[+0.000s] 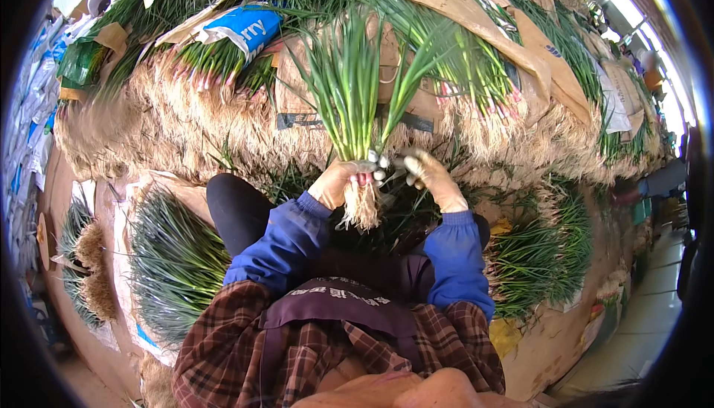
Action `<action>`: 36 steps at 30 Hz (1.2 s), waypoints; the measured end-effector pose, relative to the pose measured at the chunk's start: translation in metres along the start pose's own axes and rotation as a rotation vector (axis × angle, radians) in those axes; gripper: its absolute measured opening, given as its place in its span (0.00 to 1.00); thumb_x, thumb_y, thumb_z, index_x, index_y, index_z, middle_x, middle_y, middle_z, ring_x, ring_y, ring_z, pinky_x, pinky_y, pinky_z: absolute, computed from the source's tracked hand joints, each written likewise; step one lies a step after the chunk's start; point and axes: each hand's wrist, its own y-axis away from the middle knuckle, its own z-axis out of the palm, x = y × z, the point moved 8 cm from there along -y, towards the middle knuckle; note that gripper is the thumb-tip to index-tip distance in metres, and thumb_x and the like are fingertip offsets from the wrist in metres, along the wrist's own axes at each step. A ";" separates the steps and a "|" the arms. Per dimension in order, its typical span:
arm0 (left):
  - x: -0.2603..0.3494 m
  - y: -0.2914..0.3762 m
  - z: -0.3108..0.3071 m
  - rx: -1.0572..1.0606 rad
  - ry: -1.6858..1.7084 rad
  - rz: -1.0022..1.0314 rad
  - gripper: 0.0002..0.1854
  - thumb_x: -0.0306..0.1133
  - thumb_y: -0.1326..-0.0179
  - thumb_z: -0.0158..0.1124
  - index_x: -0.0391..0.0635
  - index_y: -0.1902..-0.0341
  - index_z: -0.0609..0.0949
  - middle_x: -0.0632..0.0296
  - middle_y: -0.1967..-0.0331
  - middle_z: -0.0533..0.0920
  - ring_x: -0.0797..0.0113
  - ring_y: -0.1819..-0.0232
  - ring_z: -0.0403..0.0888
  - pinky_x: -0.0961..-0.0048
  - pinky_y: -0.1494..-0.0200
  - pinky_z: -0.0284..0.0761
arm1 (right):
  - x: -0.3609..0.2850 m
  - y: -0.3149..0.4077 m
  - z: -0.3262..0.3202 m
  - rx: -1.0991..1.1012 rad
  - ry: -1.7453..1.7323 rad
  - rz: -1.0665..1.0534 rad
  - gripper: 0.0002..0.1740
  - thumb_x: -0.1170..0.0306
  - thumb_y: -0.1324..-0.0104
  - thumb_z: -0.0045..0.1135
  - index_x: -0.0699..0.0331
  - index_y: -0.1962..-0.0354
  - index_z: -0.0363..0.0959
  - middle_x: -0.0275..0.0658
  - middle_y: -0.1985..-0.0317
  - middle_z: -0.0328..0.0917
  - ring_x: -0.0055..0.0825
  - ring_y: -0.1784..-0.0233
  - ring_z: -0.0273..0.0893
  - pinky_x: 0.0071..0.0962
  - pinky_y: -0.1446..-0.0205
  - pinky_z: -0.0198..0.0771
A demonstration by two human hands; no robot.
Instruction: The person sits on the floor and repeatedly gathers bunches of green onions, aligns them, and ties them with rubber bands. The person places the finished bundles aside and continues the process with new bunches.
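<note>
A bunch of green onions (pixel 357 107) stands leaves up before me, its pale roots (pixel 361 204) hanging down. My left hand (pixel 340 179), in a pale glove with grey fingertips, is closed around its pinkish base. Just to the right is my right hand (pixel 432 176), gloved alike, fingers partly bent and blurred; no onion shows plainly in it. Some leaves of the bunch lean off to the right, above this hand. Behind the bunch, a brown sack (pixel 301 73) with a dark printed band lies on a long heap of rooted onions (pixel 184 101).
Cut-looking loose green leaves (pixel 290 176) lie below the heap. A pile of green onions (pixel 173 263) rests on sheeting at my left, another (pixel 530 257) at my right. Brown paper (pixel 474 28) and a blue-and-white bag (pixel 251 28) cover parts of the heap. People are visible far off at upper right.
</note>
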 end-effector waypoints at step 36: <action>0.006 -0.057 -0.008 -0.125 0.276 -0.140 0.12 0.28 0.36 0.58 0.37 0.50 0.78 0.63 0.72 0.77 0.70 0.70 0.74 0.71 0.65 0.74 | -0.110 0.030 -0.111 1.135 1.039 -0.713 0.16 0.61 0.30 0.52 0.66 0.56 0.74 0.42 0.66 0.81 0.32 0.61 0.81 0.33 0.56 0.75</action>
